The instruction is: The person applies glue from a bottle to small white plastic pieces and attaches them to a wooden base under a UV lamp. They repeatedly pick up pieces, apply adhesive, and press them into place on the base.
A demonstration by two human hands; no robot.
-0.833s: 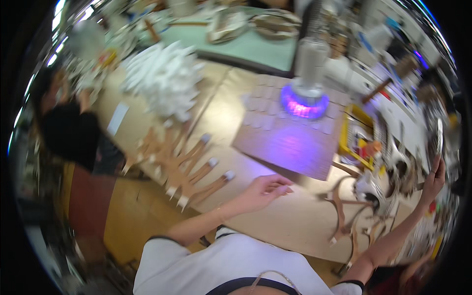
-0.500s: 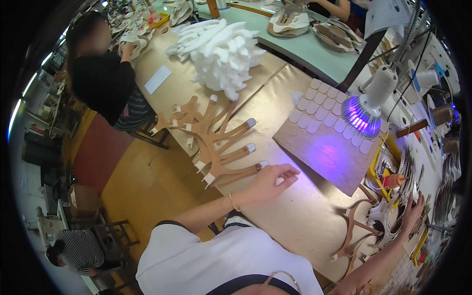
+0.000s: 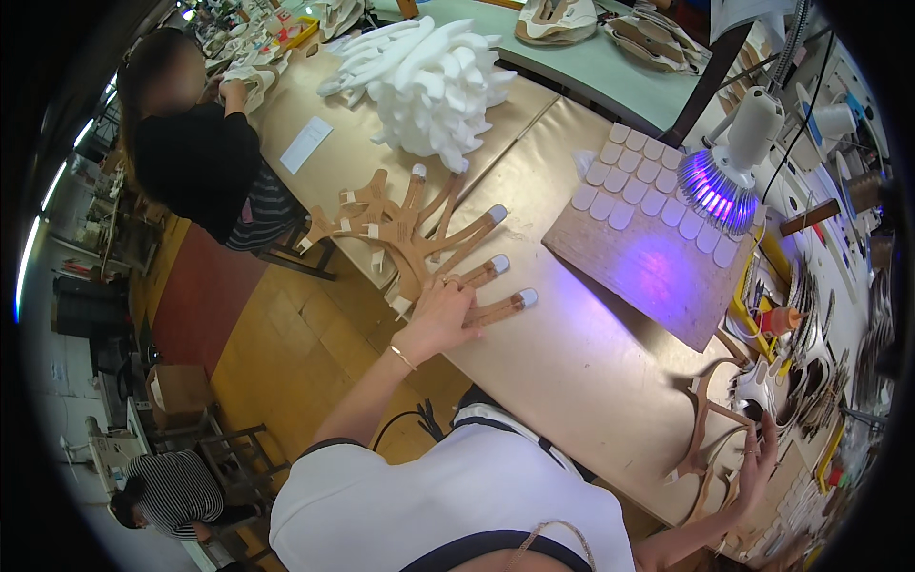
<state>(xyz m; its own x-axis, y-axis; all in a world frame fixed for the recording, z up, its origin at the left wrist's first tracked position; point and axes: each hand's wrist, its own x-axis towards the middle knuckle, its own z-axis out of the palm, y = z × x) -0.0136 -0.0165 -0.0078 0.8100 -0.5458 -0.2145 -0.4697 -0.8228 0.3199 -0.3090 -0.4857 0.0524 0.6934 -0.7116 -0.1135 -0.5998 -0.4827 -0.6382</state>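
Observation:
My left hand [image 3: 440,316] is on a fanned row of brown strap-shaped shoe upper pieces [image 3: 405,246] with pale tips, along the table's near left edge. Its fingers are bent over the nearest straps, and the thumb lies beside them; the fingertips are partly hidden. At the lower right, my right hand [image 3: 756,465] is open, fingers stretched upward and holding nothing I can see. It is beside another brown strap piece [image 3: 702,419] and a white cut-out shoe part [image 3: 755,389].
A lamp [image 3: 720,191] casts violet light on a board [image 3: 634,257] carrying rows of pale rounded pieces. White foam-like shapes [image 3: 434,86] are heaped at the back. An orange-capped bottle [image 3: 780,320] stands by a yellow tray. A co-worker [image 3: 195,162] sits at the far left.
My left hand has moved left from over the bare table onto the brown straps. My right hand has come back from the shoe parts by the yellow tray, toward me and slightly left.

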